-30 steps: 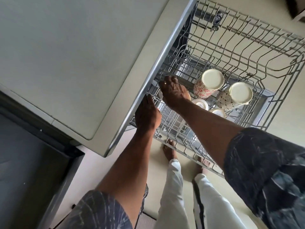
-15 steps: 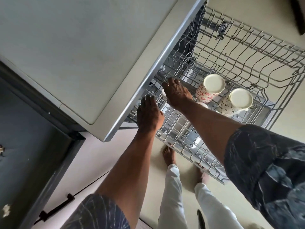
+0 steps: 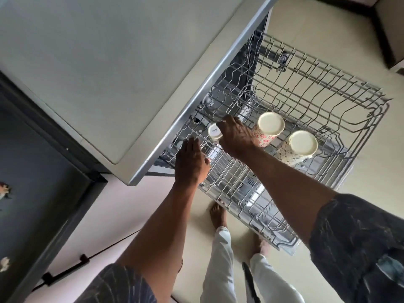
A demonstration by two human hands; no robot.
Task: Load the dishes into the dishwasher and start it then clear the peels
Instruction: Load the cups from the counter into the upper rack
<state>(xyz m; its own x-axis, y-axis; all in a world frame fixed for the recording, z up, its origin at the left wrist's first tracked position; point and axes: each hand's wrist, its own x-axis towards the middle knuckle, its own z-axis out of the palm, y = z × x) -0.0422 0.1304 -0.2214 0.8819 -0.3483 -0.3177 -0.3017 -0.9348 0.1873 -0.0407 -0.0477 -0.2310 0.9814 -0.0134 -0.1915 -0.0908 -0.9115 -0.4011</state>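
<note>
The dishwasher's wire rack (image 3: 341,119) is pulled out from under the counter (image 3: 109,62). Two patterned mugs stand upside down in it: a red-flowered mug (image 3: 270,126) and a second mug (image 3: 300,146) to its right. My right hand (image 3: 237,137) reaches into the rack and grips a small white cup (image 3: 214,132) at the rack's left side, bottom up. My left hand (image 3: 190,162) rests with straight fingers on the rack's wires near the counter edge.
The dishwasher's dark opening (image 3: 244,68) lies behind the rack. My bare feet (image 3: 218,215) stand on the pale floor under the rack's near edge. A dark cabinet front (image 3: 32,193) is at the left, with a black cable (image 3: 65,270) along the floor.
My right hand has moved left and back in the rack with the small white cup, which now shows beside my fingers. My left hand slid forward along the wires.
</note>
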